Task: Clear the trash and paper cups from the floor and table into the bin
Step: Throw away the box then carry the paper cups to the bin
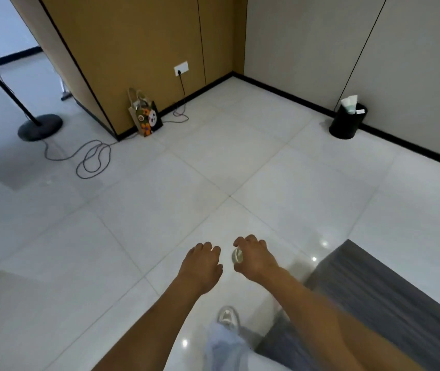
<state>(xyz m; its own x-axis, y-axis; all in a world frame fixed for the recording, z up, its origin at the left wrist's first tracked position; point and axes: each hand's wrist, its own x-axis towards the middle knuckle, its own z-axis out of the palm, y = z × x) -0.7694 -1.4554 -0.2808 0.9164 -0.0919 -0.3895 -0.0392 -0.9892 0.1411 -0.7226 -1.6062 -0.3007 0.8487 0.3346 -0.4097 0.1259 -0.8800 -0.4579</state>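
The right hand (253,257) curls its fingers round a paper cup (238,255): light, thin, easily crushed, best held gently by its sides. The left hand (202,263) hangs loosely curled, empty.

- Both forearms bare, no sleeves, watch or rings showing on left hand (203,263) or right hand (253,257).
- Pale, loose trouser leg (225,346) at 6 o'clock.
- White shoe (228,315) just above it.

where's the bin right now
In the head view the black bin stands on the floor at the upper right, against the grey wall's black baseboard, well ahead of the right hand gripping a paper cup.
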